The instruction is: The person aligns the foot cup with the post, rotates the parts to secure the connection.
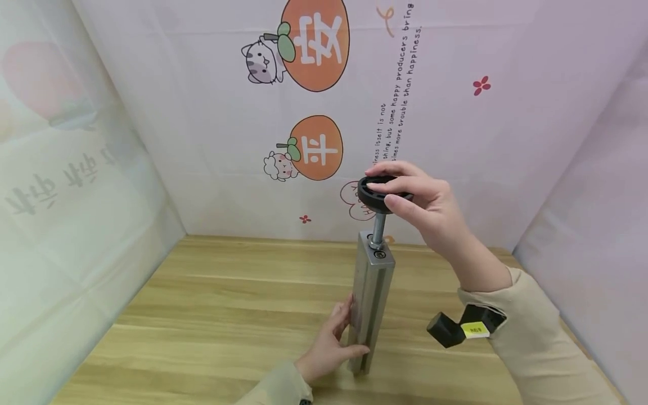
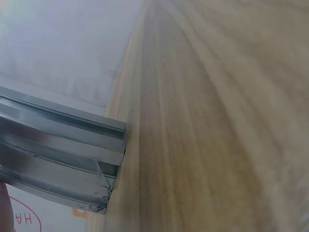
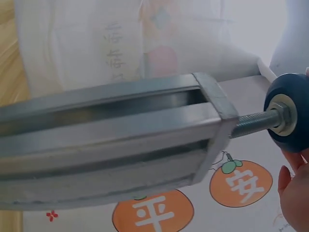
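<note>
An aluminium extrusion profile (image 1: 373, 304) with grooved sides stands upright on the wooden table. My left hand (image 1: 329, 344) grips it near its lower end, thumb on one side and fingers partly hidden behind. In the left wrist view the profile's lower end (image 2: 63, 150) meets the wood. A threaded bolt (image 1: 378, 228) with a nut at its base rises from the profile's top. It carries a black round levelling foot (image 1: 372, 202), whose underside nut and washer show in the right wrist view. My right hand (image 1: 430, 205) holds this foot by its rim, fingers over the top.
Wooden tabletop (image 1: 217, 315) spreads around the profile. A printed white cloth (image 1: 217, 140) hangs behind, with further cloth walls at left (image 1: 66, 225) and right (image 1: 592, 214). A black wrist mount (image 1: 448, 331) with a yellow label sits on the right sleeve.
</note>
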